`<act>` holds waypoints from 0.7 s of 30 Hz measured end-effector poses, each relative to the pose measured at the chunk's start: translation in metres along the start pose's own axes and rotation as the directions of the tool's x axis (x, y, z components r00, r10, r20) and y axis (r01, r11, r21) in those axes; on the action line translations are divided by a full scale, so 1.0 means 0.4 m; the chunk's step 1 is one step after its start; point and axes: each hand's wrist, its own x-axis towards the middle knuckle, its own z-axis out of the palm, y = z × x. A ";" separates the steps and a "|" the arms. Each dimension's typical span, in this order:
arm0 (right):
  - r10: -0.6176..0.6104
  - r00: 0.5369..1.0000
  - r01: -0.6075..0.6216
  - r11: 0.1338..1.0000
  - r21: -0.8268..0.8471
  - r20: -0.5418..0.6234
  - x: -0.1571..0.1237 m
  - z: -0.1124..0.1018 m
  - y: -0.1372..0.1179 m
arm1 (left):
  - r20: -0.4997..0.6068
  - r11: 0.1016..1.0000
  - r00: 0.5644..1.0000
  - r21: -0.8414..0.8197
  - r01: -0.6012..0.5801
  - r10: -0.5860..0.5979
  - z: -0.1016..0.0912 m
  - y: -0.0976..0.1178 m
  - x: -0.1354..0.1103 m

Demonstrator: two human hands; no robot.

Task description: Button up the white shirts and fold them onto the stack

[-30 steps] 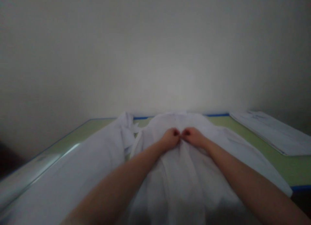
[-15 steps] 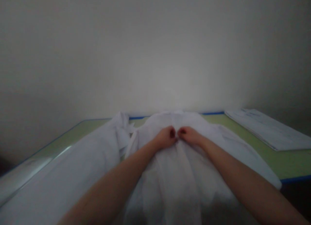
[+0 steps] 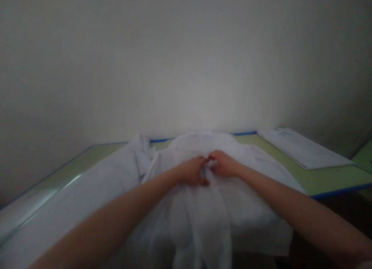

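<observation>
A white garment (image 3: 186, 143) lies spread over the table, its lower part hanging down over the near edge. Both hands meet at the strip down its middle. My left hand (image 3: 194, 170) has its thumb and fingers closed on the cloth there. From the other side my right hand (image 3: 223, 164) pinches the same strip, its fingertips almost touching the left ones. Whatever small part sits between the fingertips is hidden and blurred.
The green table (image 3: 316, 180) has a blue edge and stands against a pale wall (image 3: 186, 67). More white cloth (image 3: 95, 195) is heaped at the left, with a shiny clear sheet (image 3: 52, 197) beside it. A flat stack of white sheets (image 3: 305, 149) rests at the right.
My left hand has come slightly lower and its fingers have shifted on the strip. My right hand stays close to it. The view has swung a little right, showing more beyond the table's right side.
</observation>
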 end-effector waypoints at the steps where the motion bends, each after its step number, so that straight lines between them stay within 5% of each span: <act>1: 0.020 1.000 -0.020 1.000 -0.003 -0.014 -0.026 -0.008 -0.017 | -0.027 1.000 1.000 0.021 -0.002 0.002 -0.002 0.013 -0.013; 4: 0.123 0.992 -0.123 0.992 0.027 0.011 -0.092 -0.013 -0.055 | -0.107 0.998 0.994 0.057 0.032 -0.025 0.004 0.057 -0.043; 13: 0.185 0.976 -0.198 0.973 0.117 0.114 -0.139 0.005 -0.047 | -0.049 0.985 0.985 -0.034 0.166 -0.168 0.066 0.110 -0.025; 21: 0.194 0.970 -0.207 0.975 0.075 0.149 -0.129 -0.005 -0.055 | 0.206 0.923 0.947 -0.249 0.293 -0.245 0.004 0.059 -0.037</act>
